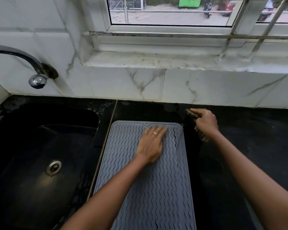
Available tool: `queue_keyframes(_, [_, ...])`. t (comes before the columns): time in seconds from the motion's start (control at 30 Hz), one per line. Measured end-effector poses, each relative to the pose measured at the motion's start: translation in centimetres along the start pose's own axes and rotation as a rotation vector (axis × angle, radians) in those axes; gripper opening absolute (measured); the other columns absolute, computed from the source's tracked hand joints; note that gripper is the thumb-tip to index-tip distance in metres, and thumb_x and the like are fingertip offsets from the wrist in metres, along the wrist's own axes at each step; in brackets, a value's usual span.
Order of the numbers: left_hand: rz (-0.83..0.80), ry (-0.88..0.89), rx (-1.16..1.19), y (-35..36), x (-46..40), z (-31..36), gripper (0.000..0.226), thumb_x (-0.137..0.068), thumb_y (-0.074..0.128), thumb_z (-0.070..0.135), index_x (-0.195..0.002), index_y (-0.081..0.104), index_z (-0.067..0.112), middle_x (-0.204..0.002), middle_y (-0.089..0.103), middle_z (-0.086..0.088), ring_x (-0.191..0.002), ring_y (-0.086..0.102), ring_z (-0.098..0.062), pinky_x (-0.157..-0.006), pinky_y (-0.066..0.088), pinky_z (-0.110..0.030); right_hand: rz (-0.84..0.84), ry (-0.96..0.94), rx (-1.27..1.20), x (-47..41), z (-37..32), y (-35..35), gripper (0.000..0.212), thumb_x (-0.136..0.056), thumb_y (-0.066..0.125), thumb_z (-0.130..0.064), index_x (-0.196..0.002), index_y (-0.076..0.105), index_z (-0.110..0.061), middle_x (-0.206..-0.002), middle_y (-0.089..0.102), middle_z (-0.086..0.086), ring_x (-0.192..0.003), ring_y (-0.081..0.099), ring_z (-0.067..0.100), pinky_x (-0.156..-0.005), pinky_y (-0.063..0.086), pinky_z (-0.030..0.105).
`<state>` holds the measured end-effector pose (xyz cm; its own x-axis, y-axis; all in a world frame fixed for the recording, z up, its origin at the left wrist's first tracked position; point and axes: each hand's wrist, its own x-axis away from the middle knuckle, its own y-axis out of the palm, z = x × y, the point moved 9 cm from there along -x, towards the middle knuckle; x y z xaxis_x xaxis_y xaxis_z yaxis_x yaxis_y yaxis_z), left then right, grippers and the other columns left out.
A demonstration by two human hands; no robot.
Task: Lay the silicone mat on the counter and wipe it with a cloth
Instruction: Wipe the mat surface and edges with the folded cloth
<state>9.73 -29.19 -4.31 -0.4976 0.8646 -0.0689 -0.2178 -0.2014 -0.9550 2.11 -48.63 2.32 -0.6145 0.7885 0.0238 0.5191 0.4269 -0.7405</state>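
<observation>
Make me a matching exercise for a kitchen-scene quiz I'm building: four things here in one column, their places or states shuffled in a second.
Things:
1. silicone mat
2. left hand
3. right hand
4. tap

Places or states:
A. grips a dark cloth beside the mat
B. mounted on the wall left of the window
C. lies flat on the black counter
D. rests flat on the mat

Pairs: 1-C, 2-D, 3-A, 4-B

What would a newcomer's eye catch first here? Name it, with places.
The grey wavy-ribbed silicone mat lies flat on the black stone counter, the left hand pressed flat on it. At its far right corner the right hand grips a dark cloth. A black sink sits left.
</observation>
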Motion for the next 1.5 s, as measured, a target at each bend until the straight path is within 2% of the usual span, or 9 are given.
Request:
queue_keyframes(0.13, [-0.066,0.248,-0.073,2.0,-1.1,4.9,0.052,-0.100,0.034,0.041,-0.148,0.029,0.024,-0.155,0.031,-0.001,-0.143,0.025,-0.021,-0.117,0.016,-0.039,-0.074,0.002,-0.077,0.9,0.3,1.3,0.051,-0.085,0.045,0.008,-0.123,0.061,-0.021,-0.125,0.062,0.006,-0.110,0.057,0.023,-0.094,0.048,0.042])
queue_keyframes(0.27, [0.097,-0.078,0.107,0.7,-3.7,4.4,0.038,-0.088,0.055,0.044,-0.117,0.057,0.019,-0.119,0.059,-0.005,-0.113,0.049,-0.024,-0.088,0.039,-0.039,-0.085,0.009,-0.108,1.2,0.6,1.3,0.050,-0.084,0.046,0.010,-0.122,0.061,-0.018,-0.126,0.061,0.007,-0.117,0.054,0.025,-0.097,0.047,0.042])
queue_keyframes(0.57, [0.217,-0.491,0.394,1.4,-4.9,1.2,0.012,-0.086,0.066,0.035,-0.091,0.068,0.024,-0.094,0.068,-0.001,-0.097,0.059,-0.021,-0.074,0.041,-0.034,-0.087,0.046,-0.125,1.4,1.9,1.2,0.051,-0.084,0.047,0.009,-0.122,0.062,-0.022,-0.118,0.065,0.005,-0.095,0.064,0.024,-0.089,0.052,0.040])
queue_keyframes(0.7, [0.164,-0.369,0.363,1.2,-5.9,0.0,0.014,-0.080,0.070,0.041,-0.091,0.067,0.034,-0.094,0.066,0.010,-0.100,0.047,-0.013,-0.076,0.025,-0.032,-0.095,0.014,-0.107,1.6,1.8,1.8,0.053,-0.083,0.045,0.012,-0.121,0.063,-0.020,-0.122,0.063,0.004,-0.095,0.065,0.025,-0.086,0.053,0.036])
queue_keyframes(0.83, [0.019,-0.381,0.426,1.3,-7.2,-2.0,0.009,-0.081,0.070,0.040,-0.090,0.070,0.038,-0.095,0.068,0.010,-0.102,0.056,-0.017,-0.088,0.044,-0.039,-0.104,-0.135,-0.011,2.4,-0.4,4.0,0.051,-0.082,0.047,0.012,-0.120,0.064,-0.016,-0.131,0.058,0.005,-0.115,0.056,0.026,-0.091,0.049,0.036])
queue_keyframes(1.03, [-0.082,-0.523,0.394,1.2,-7.9,-2.4,0.008,-0.082,0.065,0.033,-0.086,0.071,0.035,-0.095,0.073,0.006,-0.100,0.062,-0.019,-0.092,0.049,-0.039,-0.113,-0.290,0.336,5.2,-0.8,8.3,0.053,-0.087,0.053,0.002,-0.137,0.048,-0.014,-0.145,0.044,0.006,-0.138,0.030,0.030,-0.110,0.032,0.043])
queue_keyframes(1.27, [-0.141,-0.567,0.444,1.1,-8.1,-2.2,0.006,-0.081,0.072,0.038,-0.079,0.073,0.032,-0.093,0.072,0.011,-0.095,0.063,-0.011,-0.080,0.049,-0.029,-0.198,-0.281,0.562,14.6,-0.9,6.7,0.039,-0.088,0.053,-0.005,-0.126,0.056,-0.013,-0.136,0.052,0.006,-0.128,0.042,0.030,-0.099,0.042,0.042])
queue_keyframes(1.4, [-0.238,-0.589,0.476,1.2,-8.6,-2.3,0.010,-0.075,0.077,0.036,-0.082,0.075,0.028,-0.096,0.072,0.008,-0.098,0.062,-0.014,-0.088,0.049,-0.033,-0.366,-0.074,0.573,14.2,-1.0,5.3,0.024,-0.088,0.056,-0.012,-0.110,0.063,-0.016,-0.108,0.063,0.007,-0.102,0.057,0.025,-0.082,0.049,0.038])
queue_keyframes(1.5, [-0.274,-0.646,0.503,1.0,-8.8,-2.8,0.022,-0.069,0.081,0.036,-0.087,0.076,0.025,-0.098,0.071,0.002,-0.095,0.062,-0.018,-0.090,0.051,-0.034,-0.123,-0.059,0.373,9.7,-3.2,3.5,0.024,-0.084,0.062,-0.014,-0.108,0.063,-0.020,-0.108,0.062,0.006,-0.101,0.057,0.024,-0.085,0.050,0.041])
